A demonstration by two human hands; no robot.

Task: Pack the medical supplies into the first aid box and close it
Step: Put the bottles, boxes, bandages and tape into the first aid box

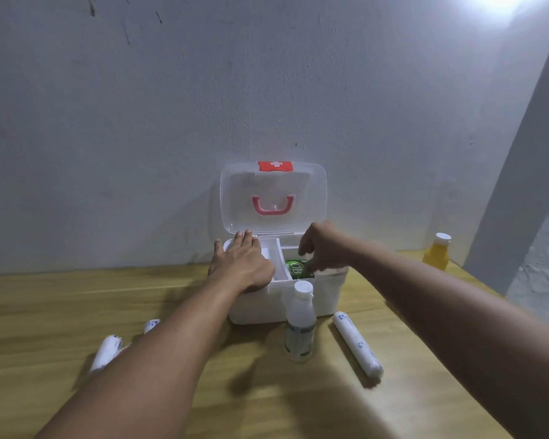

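Now right hand (322, 248) is pinching the green packet (293, 269) directly beneath its fingertips inside the box (327, 299); left hand (240, 263) is lying flat, fingers together, steadying.

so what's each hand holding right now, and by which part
Right hand pinches the green item at its right edge inside the box. Left hand lies flat, holding nothing.

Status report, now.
Left hand flat on open white plastic first aid box. Right hand placing green item inside. Clear bottle stands in front.
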